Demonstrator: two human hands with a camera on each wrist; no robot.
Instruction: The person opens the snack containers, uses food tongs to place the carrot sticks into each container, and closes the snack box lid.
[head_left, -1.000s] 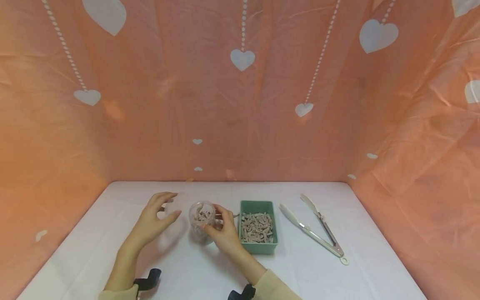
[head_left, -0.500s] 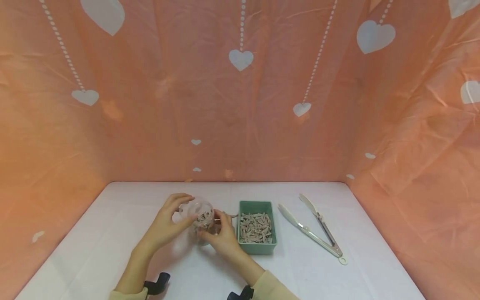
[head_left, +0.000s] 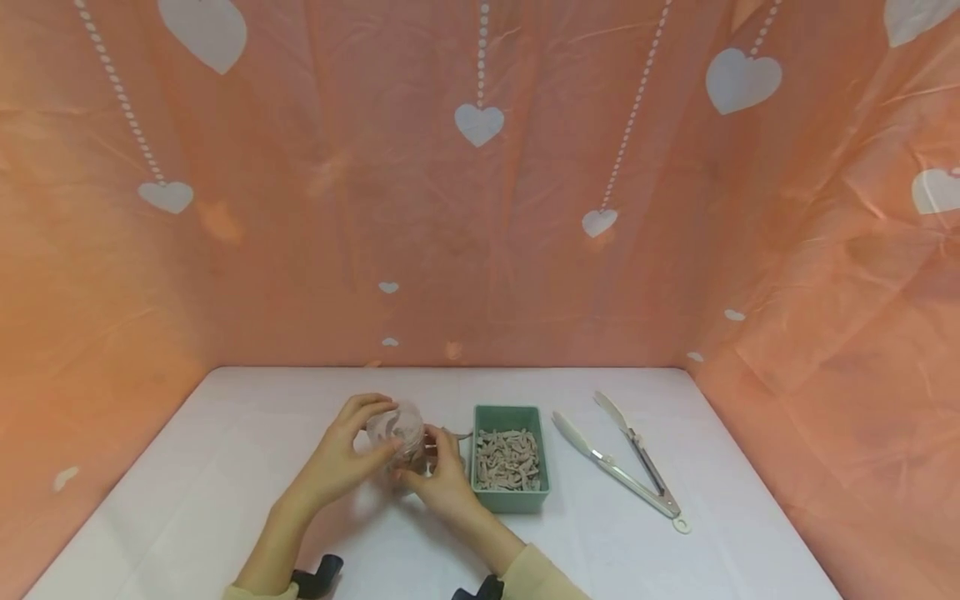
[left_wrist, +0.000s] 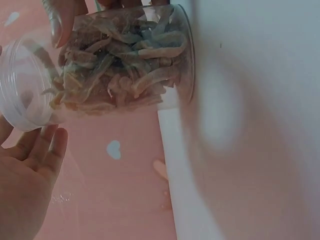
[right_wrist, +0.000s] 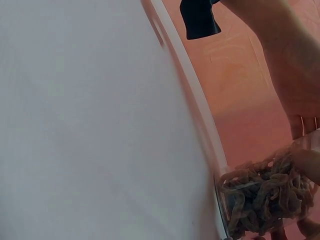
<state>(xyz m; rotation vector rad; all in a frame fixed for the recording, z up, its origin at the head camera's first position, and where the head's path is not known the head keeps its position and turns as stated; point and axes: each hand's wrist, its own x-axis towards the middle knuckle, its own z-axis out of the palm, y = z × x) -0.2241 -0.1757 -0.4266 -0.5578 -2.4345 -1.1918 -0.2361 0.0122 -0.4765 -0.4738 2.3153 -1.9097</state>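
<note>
A clear plastic jar (head_left: 409, 433) full of greyish-brown strips stands left of the middle of the table, between both hands. My left hand (head_left: 341, 460) has its thumb and fingers around the jar's top. In the left wrist view the fingers (left_wrist: 52, 150) lie against the ribbed clear rim of the jar (left_wrist: 125, 60). Lower on its right side, my right hand (head_left: 447, 487) grips the jar with curved thumb and fingers. The right wrist view shows the packed strips (right_wrist: 265, 197) through the wall.
A green rectangular box (head_left: 512, 502) holding many similar strips sits just right of my right hand. A thin strip (head_left: 463, 436) lies near its left edge. Farther right, spread tongs (head_left: 633, 486) with pale tips lie on the white table (head_left: 750, 542). Orange cloth with hearts surrounds the table.
My left hand has come in from the left, where it was apart from the jar, and now takes hold of its top. My right hand has kept its grip on the jar.
</note>
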